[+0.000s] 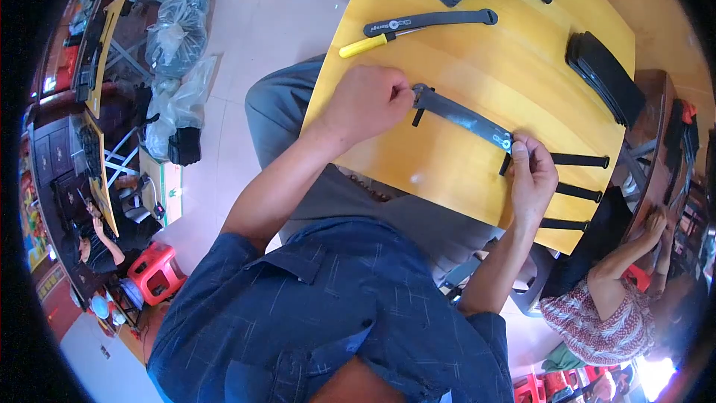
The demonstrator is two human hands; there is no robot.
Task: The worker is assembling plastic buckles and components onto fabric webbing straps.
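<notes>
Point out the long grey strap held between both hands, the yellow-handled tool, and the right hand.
long grey strap (464, 117), head view, middle of its flat band.
yellow-handled tool (363, 46), head view, on the yellow handle.
right hand (532, 177), head view, back of the hand.

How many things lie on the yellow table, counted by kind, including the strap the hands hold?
Long grey-black straps: 2, one held between the left hand and right hand, one lying farther up
Yellow-handled tool: 1
Short black strips at the table edge: 3
Black stacks or piles: 3
Total: 9

Yellow-handled tool (363, 45), red stool (155, 272)
</notes>
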